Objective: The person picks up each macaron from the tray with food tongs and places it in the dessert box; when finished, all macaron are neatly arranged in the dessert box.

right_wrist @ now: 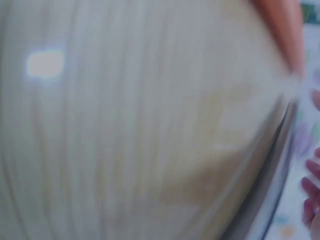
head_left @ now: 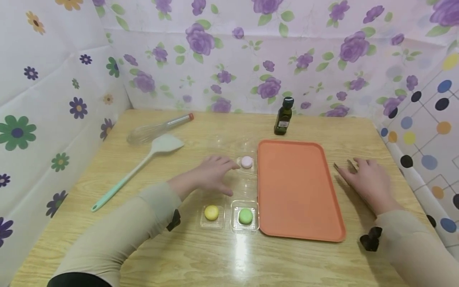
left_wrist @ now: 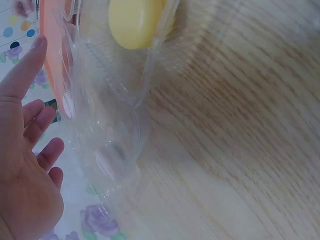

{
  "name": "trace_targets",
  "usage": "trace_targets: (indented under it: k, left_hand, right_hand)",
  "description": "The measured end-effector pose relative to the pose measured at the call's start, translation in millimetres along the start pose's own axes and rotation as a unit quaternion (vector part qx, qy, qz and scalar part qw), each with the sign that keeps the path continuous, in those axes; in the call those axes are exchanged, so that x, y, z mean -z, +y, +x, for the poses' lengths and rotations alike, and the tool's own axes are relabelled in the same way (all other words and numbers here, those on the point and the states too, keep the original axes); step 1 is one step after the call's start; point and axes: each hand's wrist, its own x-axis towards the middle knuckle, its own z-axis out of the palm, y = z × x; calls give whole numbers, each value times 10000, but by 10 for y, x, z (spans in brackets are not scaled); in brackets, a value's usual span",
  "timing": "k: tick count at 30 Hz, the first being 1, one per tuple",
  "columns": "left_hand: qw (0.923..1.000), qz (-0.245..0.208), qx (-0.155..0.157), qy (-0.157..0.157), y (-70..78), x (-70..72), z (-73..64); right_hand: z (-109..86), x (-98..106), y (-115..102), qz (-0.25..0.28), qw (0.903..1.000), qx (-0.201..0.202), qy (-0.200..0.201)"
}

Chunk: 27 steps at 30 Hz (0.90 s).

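My left hand [head_left: 214, 175] is spread, fingers apart and holding nothing, over clear plastic packaging [head_left: 245, 187]. Just beyond its fingertips a pink macaron [head_left: 246, 162] sits in a clear plastic compartment. Nearer to me are a yellow macaron [head_left: 211, 213] and a green macaron [head_left: 245, 216], each in its own clear compartment. In the left wrist view the yellow macaron [left_wrist: 134, 22] shows past the thumb. My right hand [head_left: 373, 183] is over metal tongs [right_wrist: 267, 195], whose two tips are parted. Its fingers [right_wrist: 311, 187] look loosely bent beside the tongs, without a visible grip.
An orange tray [head_left: 299, 191] lies between my hands. Behind it stands a dark green bottle [head_left: 283, 116]. A whisk [head_left: 159, 127] and a pale green spatula [head_left: 140, 165] lie at the left. Patterned cloth walls [head_left: 229, 59] border the wooden table [head_left: 172, 251].
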Motion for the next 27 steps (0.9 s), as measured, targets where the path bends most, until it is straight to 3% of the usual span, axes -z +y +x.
trace_targets:
  k: [3, 6, 9, 12, 20, 27]
  left_hand:
    - [9998, 108, 86, -136, 0, -19, 21]
    - [9996, 150, 118, -204, -2, -38, 30]
    - [9996, 170, 130, -210, -5, -51, 46]
    - [9995, 224, 115, -188, -4, -63, 68]
    - [9992, 276, 124, -259, 38, -105, 98]
    - [9987, 342, 210, -323, 53, -113, 115]
  right_hand:
    - [3, -23, -410, 692, 9938, 871, -9]
    - [-29, -92, -894, 1472, 9750, 1496, -731]
    - [-72, -174, -1312, 1778, 9578, 1828, -1329]
    - [-89, -255, -1596, 1789, 9456, 2151, -1658]
    - [-101, -420, -1868, 1700, 9350, 2538, -1803]
    - [-104, -471, -1908, 1710, 9379, 2386, -1846]
